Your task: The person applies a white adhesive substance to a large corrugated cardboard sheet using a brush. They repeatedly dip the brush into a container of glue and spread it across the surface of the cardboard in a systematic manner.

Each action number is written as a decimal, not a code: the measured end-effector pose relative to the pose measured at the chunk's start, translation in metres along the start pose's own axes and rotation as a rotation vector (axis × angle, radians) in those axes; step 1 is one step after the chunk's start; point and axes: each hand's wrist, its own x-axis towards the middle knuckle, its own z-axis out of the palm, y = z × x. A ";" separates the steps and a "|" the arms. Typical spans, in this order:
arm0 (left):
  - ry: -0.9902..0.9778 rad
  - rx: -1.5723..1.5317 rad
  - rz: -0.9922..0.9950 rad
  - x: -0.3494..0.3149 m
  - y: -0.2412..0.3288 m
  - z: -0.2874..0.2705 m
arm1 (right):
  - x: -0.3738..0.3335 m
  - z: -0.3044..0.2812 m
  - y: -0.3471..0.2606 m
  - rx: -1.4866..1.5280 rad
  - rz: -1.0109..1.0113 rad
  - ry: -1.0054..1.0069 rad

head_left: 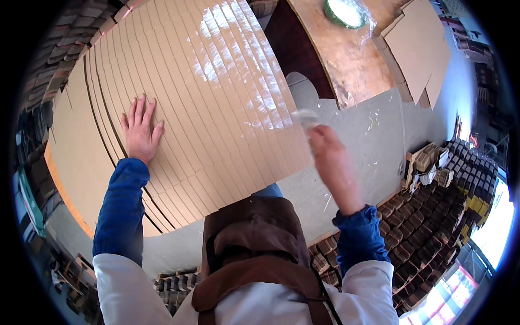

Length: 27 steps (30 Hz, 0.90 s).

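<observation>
Brown cardboard sheets (179, 124) lie fanned out in overlapping strips across the work surface before me. My left hand (142, 132) rests flat on them, left of the middle, fingers spread. At their right edge, my right hand (330, 157) is closed round a brush (306, 116) whose pale head is smeared by motion. Shiny wet streaks, whitish like glue, cover the far right part of the strips. The brush is by the lower end of these streaks; whether it touches the cardboard I cannot tell.
Beyond, to the right, a wooden table (355, 70) carries a green-rimmed bowl (345, 13) of white stuff with clear plastic round it. Flat cardboard pieces (420, 49) lie beside it. Stacks of dark bundled cardboard (422, 233) stand at the right, others at the far left.
</observation>
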 end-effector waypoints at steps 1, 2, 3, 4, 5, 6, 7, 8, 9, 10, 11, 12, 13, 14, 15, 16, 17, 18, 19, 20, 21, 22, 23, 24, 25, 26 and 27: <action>0.001 -0.005 0.005 -0.001 -0.001 0.001 | -0.003 0.007 -0.012 0.034 -0.052 -0.040; 0.009 -0.007 0.008 0.000 -0.002 0.000 | -0.002 0.009 -0.018 0.068 -0.110 -0.074; 0.002 -0.006 0.005 0.002 0.000 0.000 | 0.003 0.015 -0.004 0.044 -0.103 -0.064; -0.004 -0.005 0.002 0.004 0.002 0.000 | 0.008 0.016 0.009 0.034 -0.033 -0.009; -0.014 0.002 -0.005 0.003 0.003 -0.001 | 0.021 0.013 0.010 0.031 0.035 0.043; -0.019 0.006 -0.004 0.003 0.003 -0.003 | 0.029 0.009 0.008 0.029 0.102 0.094; -0.024 0.009 -0.003 0.003 0.003 -0.004 | 0.029 0.006 -0.002 0.048 0.066 0.093; -0.026 0.006 0.007 0.005 0.004 -0.005 | 0.029 0.011 -0.006 0.050 0.038 0.064; -0.032 0.007 0.000 0.005 0.004 -0.005 | 0.029 0.022 -0.009 0.053 0.008 0.032; -0.037 0.007 -0.006 0.005 0.004 -0.005 | 0.027 0.030 -0.007 0.056 -0.022 0.001; -0.043 0.009 -0.021 0.004 0.003 -0.006 | 0.044 0.028 0.004 0.067 0.009 0.042; -0.048 0.006 -0.022 0.003 0.003 -0.006 | 0.048 0.026 0.007 0.063 0.030 0.081; -0.053 0.003 -0.024 0.003 0.003 -0.007 | 0.051 0.023 0.010 0.060 0.051 0.120; -0.059 0.002 -0.023 0.003 0.003 -0.007 | 0.056 0.018 0.006 0.059 0.075 0.159; -0.050 0.001 -0.021 0.003 0.002 -0.007 | 0.052 0.018 -0.007 0.078 0.015 0.110; -0.041 -0.001 -0.020 0.003 0.002 -0.007 | 0.054 0.026 -0.004 0.074 0.034 0.082; -0.030 -0.015 -0.009 0.005 0.004 -0.006 | 0.054 0.035 0.005 0.057 0.062 0.055; -0.038 -0.011 -0.017 0.004 0.003 -0.005 | 0.063 0.040 0.009 0.049 0.079 0.027; -0.045 -0.007 -0.025 0.004 0.003 -0.005 | 0.072 0.035 0.021 0.062 0.083 0.113; -0.056 -0.002 -0.033 0.002 0.002 -0.005 | 0.075 0.030 0.014 0.081 0.087 0.120; -0.053 -0.002 -0.033 0.002 0.001 -0.006 | 0.080 0.021 0.004 0.100 0.088 0.129; -0.050 -0.001 -0.034 0.001 0.000 -0.007 | 0.083 0.016 -0.005 0.119 0.089 0.137; -0.048 -0.008 -0.026 0.001 0.001 -0.006 | 0.079 0.018 -0.017 0.139 0.010 0.114; -0.046 -0.010 -0.022 0.002 0.001 -0.006 | 0.082 0.022 -0.009 0.086 0.030 0.115; -0.043 -0.012 -0.017 0.002 0.002 -0.004 | 0.088 0.031 0.008 0.034 0.051 0.118; -0.038 -0.008 -0.021 0.003 0.001 -0.007 | 0.099 0.030 0.012 -0.013 0.061 0.120; -0.054 -0.009 -0.024 0.004 0.002 -0.009 | 0.105 0.023 0.017 -0.026 0.180 0.144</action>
